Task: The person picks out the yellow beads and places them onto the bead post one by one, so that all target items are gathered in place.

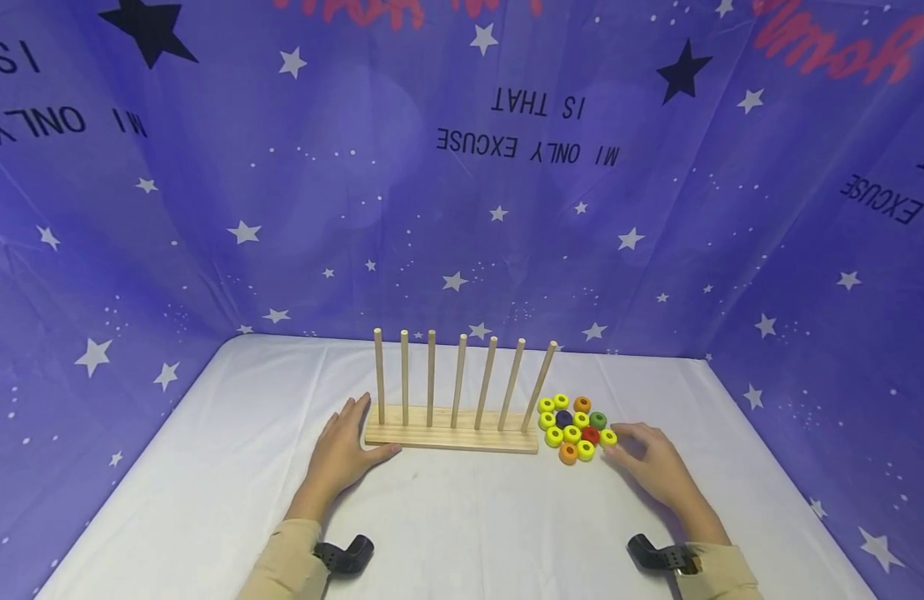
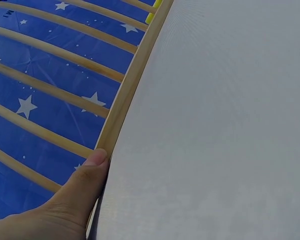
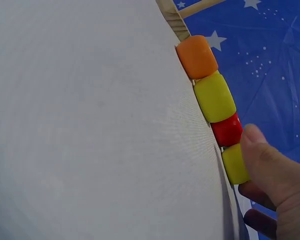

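Note:
A pale wooden stand [image 1: 462, 440] with several upright pegs [image 1: 458, 379] sits on the white cloth. My left hand [image 1: 342, 454] rests at its left end, fingers extended along that end. The left thumb [image 2: 92, 162] lies against the front edge of the base. Right of the stand, ring-shaped beads lie in a cluster: mostly yellow, with orange [image 1: 568, 453], red [image 1: 591, 436], green [image 1: 598, 420] and dark blue [image 1: 564, 419] ones. At the cluster's right edge my right hand [image 1: 652, 462] pinches a yellow bead [image 1: 608, 438] between thumb and index finger.
The white cloth [image 1: 462, 525] covers the tabletop, and purple star-printed fabric [image 1: 402, 208] rises behind it and at both sides. A black wrist device [image 1: 345, 556] is strapped at the left sleeve, another [image 1: 660, 557] at the right.

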### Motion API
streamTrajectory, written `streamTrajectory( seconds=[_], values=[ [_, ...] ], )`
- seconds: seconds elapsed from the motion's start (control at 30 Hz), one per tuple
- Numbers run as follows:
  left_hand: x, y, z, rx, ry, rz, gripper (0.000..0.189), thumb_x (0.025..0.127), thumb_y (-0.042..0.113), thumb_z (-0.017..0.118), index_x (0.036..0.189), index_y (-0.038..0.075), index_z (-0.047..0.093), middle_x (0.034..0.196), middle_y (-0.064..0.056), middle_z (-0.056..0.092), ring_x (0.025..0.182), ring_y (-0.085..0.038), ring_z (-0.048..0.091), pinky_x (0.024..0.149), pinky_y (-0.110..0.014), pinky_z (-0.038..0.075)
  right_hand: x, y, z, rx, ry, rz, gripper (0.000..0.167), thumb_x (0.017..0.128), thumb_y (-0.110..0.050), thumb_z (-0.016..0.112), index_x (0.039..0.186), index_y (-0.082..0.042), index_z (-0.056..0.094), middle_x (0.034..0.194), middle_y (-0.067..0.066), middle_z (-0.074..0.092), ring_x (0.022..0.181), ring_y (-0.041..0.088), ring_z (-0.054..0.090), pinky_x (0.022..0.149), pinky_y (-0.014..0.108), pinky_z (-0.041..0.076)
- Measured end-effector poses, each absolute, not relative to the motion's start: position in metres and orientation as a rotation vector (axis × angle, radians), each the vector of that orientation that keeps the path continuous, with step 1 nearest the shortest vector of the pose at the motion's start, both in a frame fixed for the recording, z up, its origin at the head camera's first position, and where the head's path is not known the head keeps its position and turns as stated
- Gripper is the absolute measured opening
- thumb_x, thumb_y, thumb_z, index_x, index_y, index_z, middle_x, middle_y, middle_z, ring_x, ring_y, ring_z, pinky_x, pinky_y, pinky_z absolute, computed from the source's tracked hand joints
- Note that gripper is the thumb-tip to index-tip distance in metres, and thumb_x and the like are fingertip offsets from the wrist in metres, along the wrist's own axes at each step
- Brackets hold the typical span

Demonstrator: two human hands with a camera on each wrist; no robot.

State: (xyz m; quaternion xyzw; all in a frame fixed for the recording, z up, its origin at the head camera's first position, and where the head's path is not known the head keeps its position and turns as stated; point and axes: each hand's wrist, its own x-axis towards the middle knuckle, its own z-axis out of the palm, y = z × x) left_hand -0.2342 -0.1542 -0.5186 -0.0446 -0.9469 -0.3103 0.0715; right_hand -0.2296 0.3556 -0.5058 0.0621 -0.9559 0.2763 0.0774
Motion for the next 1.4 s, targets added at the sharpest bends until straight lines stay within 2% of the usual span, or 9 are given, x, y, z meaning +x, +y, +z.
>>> streamTrajectory(
  seconds=[0.27, 0.6, 0.9, 1.03, 1.2, 1.4],
  values=[
    [-0.237, -0.152, -0.517, -0.164, -2.822, -0.925, 0.112, 0.07, 0.061, 0.081, 0.152, 0.002, 0.034, 0.152, -0.019, 0.046, 0.148, -0.042, 0.03, 0.123, -0.057, 0.016, -0.232, 0.357, -0.51, 0.158, -2.868, 0.843, 0.057, 0.088, -0.044, 0.072, 0.129, -0.007, 0.062, 0.127, 0.017, 0.065, 0.125, 0.042, 0.052, 0.107, 0.067, 0.035],
    [-0.239, -0.151, -0.517, -0.157, -2.82, -0.978, 0.108, 0.069, 0.061, 0.082, 0.151, 0.006, 0.038, 0.156, -0.028, 0.034, 0.143, -0.049, 0.035, 0.115, -0.065, 0.031, -0.236, 0.356, -0.513, 0.086, -2.877, 0.862, 0.057, 0.086, -0.048, 0.073, 0.127, -0.009, 0.065, 0.125, 0.014, 0.066, 0.125, 0.04, 0.052, 0.105, 0.064, 0.04],
    [-0.24, -0.151, -0.518, -0.175, -2.804, -0.968, 0.106, 0.068, 0.061, 0.082, 0.149, 0.006, 0.042, 0.154, -0.025, 0.04, 0.143, -0.046, 0.036, 0.113, -0.064, 0.034, -0.238, 0.356, -0.514, 0.087, -2.874, 0.874, 0.053, 0.087, -0.042, 0.074, 0.127, -0.009, 0.065, 0.127, 0.015, 0.065, 0.126, 0.04, 0.05, 0.107, 0.065, 0.037],
    [-0.239, -0.151, -0.519, -0.177, -2.811, -0.953, 0.105, 0.069, 0.063, 0.081, 0.148, 0.006, 0.043, 0.154, -0.024, 0.04, 0.143, -0.046, 0.037, 0.113, -0.063, 0.035, -0.237, 0.355, -0.513, 0.072, -2.885, 0.885, 0.053, 0.089, -0.043, 0.072, 0.128, -0.008, 0.063, 0.129, 0.016, 0.064, 0.127, 0.041, 0.05, 0.107, 0.067, 0.036],
    [-0.238, -0.151, -0.52, -0.173, -2.816, -0.937, 0.104, 0.07, 0.063, 0.08, 0.149, 0.006, 0.042, 0.155, -0.025, 0.039, 0.141, -0.048, 0.039, 0.113, -0.063, 0.035, -0.236, 0.356, -0.51, 0.026, -2.909, 0.931, 0.061, 0.091, -0.053, 0.065, 0.131, -0.007, 0.061, 0.133, 0.019, 0.06, 0.131, 0.044, 0.047, 0.109, 0.068, 0.033],
    [-0.237, -0.151, -0.52, -0.181, -2.805, -0.921, 0.104, 0.071, 0.063, 0.079, 0.148, 0.006, 0.043, 0.153, -0.024, 0.041, 0.139, -0.048, 0.04, 0.113, -0.062, 0.035, -0.238, 0.358, -0.502, 0.044, -2.895, 0.946, 0.062, 0.092, -0.056, 0.063, 0.133, -0.009, 0.06, 0.135, 0.021, 0.06, 0.13, 0.046, 0.048, 0.106, 0.068, 0.036]
  ],
)
